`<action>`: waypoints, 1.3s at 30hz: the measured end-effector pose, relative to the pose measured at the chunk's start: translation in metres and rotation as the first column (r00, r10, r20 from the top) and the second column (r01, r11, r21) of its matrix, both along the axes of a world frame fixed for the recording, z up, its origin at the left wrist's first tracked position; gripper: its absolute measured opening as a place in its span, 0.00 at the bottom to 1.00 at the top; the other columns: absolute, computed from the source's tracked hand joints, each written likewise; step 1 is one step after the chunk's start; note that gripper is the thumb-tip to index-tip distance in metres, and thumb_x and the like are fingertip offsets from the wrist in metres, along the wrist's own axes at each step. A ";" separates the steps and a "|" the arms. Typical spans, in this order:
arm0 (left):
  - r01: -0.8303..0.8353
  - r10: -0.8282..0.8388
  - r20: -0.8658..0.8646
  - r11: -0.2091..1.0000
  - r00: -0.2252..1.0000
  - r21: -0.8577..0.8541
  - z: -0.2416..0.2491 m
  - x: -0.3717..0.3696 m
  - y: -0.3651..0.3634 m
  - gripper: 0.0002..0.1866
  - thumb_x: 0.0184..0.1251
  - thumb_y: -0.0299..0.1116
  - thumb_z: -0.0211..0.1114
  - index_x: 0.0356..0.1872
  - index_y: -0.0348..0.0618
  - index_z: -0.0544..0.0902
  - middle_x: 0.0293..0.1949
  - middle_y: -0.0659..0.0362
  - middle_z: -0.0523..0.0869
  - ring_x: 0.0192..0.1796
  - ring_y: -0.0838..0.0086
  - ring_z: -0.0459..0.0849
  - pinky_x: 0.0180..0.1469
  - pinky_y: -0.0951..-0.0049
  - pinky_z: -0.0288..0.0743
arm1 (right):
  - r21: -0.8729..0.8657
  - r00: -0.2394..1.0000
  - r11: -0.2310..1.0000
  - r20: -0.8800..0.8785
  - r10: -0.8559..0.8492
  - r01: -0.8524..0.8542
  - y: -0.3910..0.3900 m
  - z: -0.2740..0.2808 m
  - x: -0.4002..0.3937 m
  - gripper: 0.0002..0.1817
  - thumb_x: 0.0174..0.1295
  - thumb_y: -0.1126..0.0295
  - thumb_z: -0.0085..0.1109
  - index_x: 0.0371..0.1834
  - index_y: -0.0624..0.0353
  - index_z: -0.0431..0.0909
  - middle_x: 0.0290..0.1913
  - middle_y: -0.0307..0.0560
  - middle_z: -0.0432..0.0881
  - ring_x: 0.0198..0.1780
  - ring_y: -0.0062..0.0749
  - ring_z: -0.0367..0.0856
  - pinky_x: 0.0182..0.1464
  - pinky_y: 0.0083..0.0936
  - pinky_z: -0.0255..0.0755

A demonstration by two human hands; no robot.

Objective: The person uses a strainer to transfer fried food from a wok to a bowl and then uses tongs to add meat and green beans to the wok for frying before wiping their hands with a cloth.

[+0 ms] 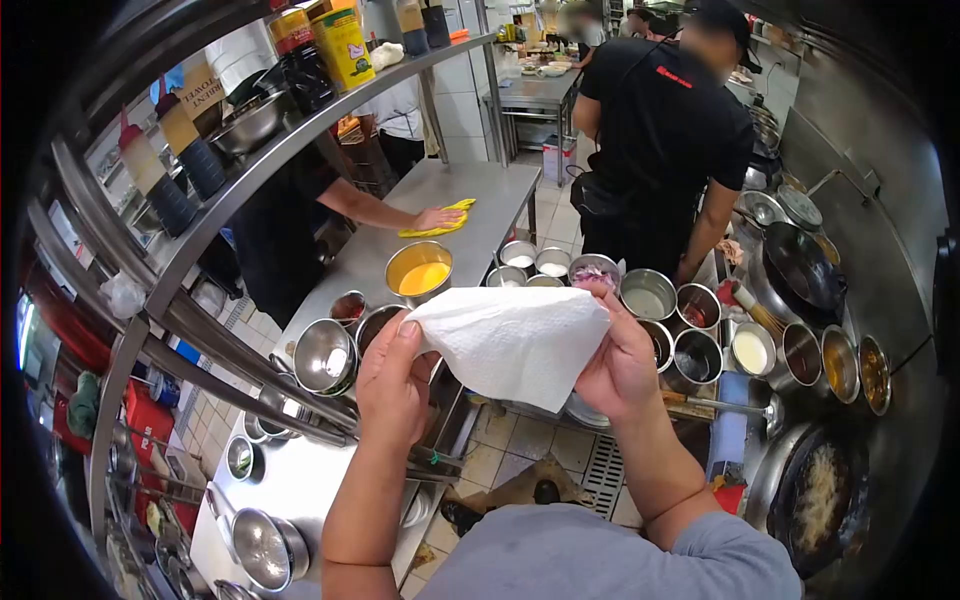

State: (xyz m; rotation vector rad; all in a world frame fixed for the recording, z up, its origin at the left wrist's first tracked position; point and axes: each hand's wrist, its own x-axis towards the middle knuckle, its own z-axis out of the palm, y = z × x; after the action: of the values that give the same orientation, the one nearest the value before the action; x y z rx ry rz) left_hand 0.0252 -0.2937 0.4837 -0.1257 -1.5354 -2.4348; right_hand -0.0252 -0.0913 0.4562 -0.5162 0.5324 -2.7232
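A white paper towel [515,340] is stretched between my two hands, out in front of my chest. My left hand [395,380] pinches its left corner, with the thumb on top. On the other side, my right hand [622,355] grips the right edge, its fingertips partly hidden behind the paper. Just beyond the towel stands a metal pot of yellow liquid [420,270]. Past my right hand are a bowl of chopped purple onion [594,272] and a pot of cloudy liquid [648,296].
A co-worker's hand [440,218] presses a yellow cloth [455,212] on the steel table [490,185]. Another person in black [660,130] stands ahead right. A wok of bubbling oil [820,495] sits at right, with a ladle [745,408] nearby. A steel shelf [300,140] overhangs the left side.
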 end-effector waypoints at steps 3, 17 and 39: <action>0.001 -0.002 -0.018 0.996 1.000 -0.089 -0.007 -0.002 -0.001 0.17 0.68 0.35 0.46 0.50 0.34 0.73 0.46 0.56 0.79 0.49 0.75 0.76 0.53 0.73 0.67 | -0.017 1.000 1.000 -0.021 0.009 -0.009 0.000 0.012 0.009 0.21 0.65 0.59 0.45 0.57 0.59 0.63 0.53 0.58 0.71 0.55 0.43 0.71 0.59 0.38 0.64; 0.057 0.180 -0.468 0.893 0.865 0.447 0.042 0.094 0.068 0.12 0.62 0.37 0.53 0.42 0.40 0.71 0.29 0.57 0.73 0.29 0.69 0.76 0.35 0.65 0.76 | 0.347 0.465 0.937 -0.824 0.325 -0.040 0.000 0.085 0.050 0.14 0.57 0.75 0.46 0.46 0.70 0.70 0.51 0.60 0.71 0.56 0.44 0.71 0.59 0.31 0.62; -0.112 0.116 -0.094 0.993 0.989 0.046 -0.023 0.003 -0.004 0.09 0.56 0.22 0.58 0.36 0.42 0.67 0.33 0.65 0.71 0.37 0.83 0.70 0.41 0.81 0.65 | 0.447 0.977 0.887 -0.112 0.181 -0.113 -0.061 0.002 -0.024 0.26 0.60 0.64 0.55 0.61 0.52 0.59 0.49 0.42 0.74 0.46 0.26 0.76 0.40 0.24 0.76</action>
State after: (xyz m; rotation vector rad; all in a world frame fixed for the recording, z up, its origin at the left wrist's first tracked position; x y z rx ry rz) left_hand 0.0286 -0.2974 0.4604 -0.1414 -1.4117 -2.3343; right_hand -0.0494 -0.1525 0.4586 -0.6120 1.0689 -2.3247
